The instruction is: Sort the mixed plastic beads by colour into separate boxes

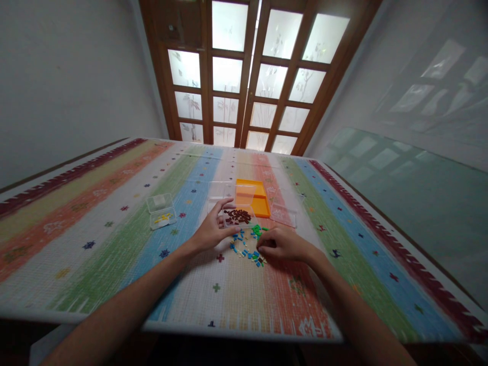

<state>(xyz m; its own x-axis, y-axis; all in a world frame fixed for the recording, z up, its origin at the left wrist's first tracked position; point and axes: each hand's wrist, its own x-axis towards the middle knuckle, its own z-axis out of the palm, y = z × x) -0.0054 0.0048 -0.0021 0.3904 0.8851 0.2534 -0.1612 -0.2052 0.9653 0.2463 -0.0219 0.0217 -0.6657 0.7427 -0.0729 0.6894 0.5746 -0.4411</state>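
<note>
We are sitting at a table spread with a striped tablecloth (107, 254), facing wooden doors (208, 76) whose glass panes are letting in light. Over on the left, well apart from our hands, a small clear box (153, 226) is lying open, holding yellow pieces (163, 218). Beyond our hands an orange tray (261, 207) with a divider is lying flat, and a clear lid is partly covering our view of it. A clear plastic container (283, 216) is lying just to the tray's right. Standing between us and the tray, a clear compartment box (251, 223) is holding a heap of dark brown building bricks (239, 216).

Our left hand (215, 229) is resting at the left side of that box, thumb and index finger spread apart, the index pointing along the far side and the thumb lying near the front edge. Blue bricks (250, 255) and small pale ones are lying scattered on the cloth in front of the box, between our two hands, with green bricks (256, 230) clustering by its near right corner. Our right hand (282, 244) is hovering at the right edge of this scatter, its fingers curling down just beside the blue bricks; we cannot tell whether the fingertips are meeting or pinching a piece.
</note>
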